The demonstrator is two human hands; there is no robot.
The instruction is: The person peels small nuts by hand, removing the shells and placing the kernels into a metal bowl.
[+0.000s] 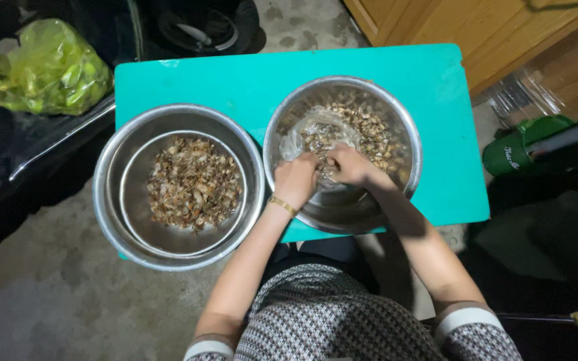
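Both hands [322, 172] in right bowl [406, 127], perhaps gripping clear bag [309, 130]

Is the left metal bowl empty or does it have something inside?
Not empty: the left bowl holds a layer of brown pieces covering its bottom.

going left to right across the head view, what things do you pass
yellow-green plastic bag → left steel bowl with peeled scraps → left hand → right hand in the right steel bowl → green slipper
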